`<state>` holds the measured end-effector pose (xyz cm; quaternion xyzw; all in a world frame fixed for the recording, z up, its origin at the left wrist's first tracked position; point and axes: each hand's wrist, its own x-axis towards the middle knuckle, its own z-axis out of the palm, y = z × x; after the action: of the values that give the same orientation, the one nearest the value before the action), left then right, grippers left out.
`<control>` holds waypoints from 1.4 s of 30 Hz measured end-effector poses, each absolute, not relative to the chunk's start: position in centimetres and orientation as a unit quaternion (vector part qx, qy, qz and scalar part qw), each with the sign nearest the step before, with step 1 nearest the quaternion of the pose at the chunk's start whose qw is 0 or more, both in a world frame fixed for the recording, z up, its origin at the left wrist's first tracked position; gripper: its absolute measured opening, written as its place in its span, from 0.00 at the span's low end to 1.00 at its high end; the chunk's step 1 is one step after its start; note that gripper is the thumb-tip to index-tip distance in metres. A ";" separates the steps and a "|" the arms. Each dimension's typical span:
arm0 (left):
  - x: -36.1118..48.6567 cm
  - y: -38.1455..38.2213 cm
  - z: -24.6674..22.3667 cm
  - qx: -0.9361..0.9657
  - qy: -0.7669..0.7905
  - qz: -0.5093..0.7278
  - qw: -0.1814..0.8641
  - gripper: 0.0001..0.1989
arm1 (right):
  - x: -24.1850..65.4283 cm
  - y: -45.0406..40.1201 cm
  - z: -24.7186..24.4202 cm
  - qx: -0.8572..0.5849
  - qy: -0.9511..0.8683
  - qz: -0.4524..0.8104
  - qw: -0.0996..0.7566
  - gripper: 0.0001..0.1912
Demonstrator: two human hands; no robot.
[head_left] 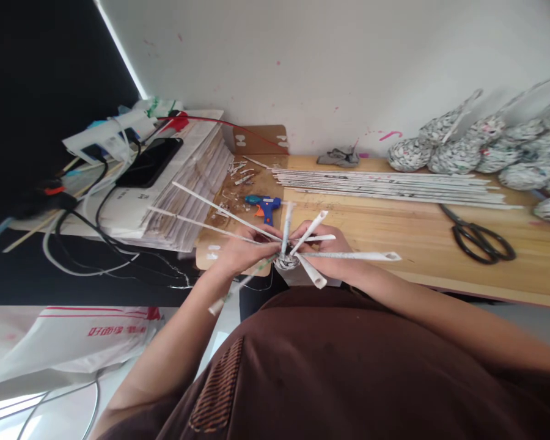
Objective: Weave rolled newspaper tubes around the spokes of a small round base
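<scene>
Close to my body, between both hands, is a small woven piece of rolled newspaper (pixel 286 263) with several paper tubes (pixel 352 256) radiating out of it. My left hand (pixel 252 249) pinches the piece from the left, thumb toward the centre, where two long thin tubes (pixel 211 206) pass over the fingers. On the other side my right hand (pixel 323 244) is closed around the tube bases, its fingertips partly hidden by the tubes. A blue glue gun (pixel 268 208) lies just beyond my left hand.
Loose paper tubes (pixel 394 185) lie across the wooden table, with black scissors (pixel 479 238) at the right. Woven newspaper balls (pixel 453 157) pile up along the wall. A newspaper stack (pixel 183 195) at the left bears a phone (pixel 151 162) and tangled cables (pixel 101 208). A grey cloth (pixel 339 157) sits behind.
</scene>
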<state>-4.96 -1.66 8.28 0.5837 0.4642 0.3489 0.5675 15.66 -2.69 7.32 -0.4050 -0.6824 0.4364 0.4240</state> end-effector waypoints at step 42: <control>-2.0 -4.8 6.2 0.508 0.548 0.503 0.435 0.09 | 17.5 -3.8 7.6 -0.441 -0.652 0.457 0.414 0.09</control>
<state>-1.97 -4.78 6.19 0.5083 0.5476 0.5026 0.4350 17.45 -3.81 7.59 -0.4412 -0.6522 0.4566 0.4140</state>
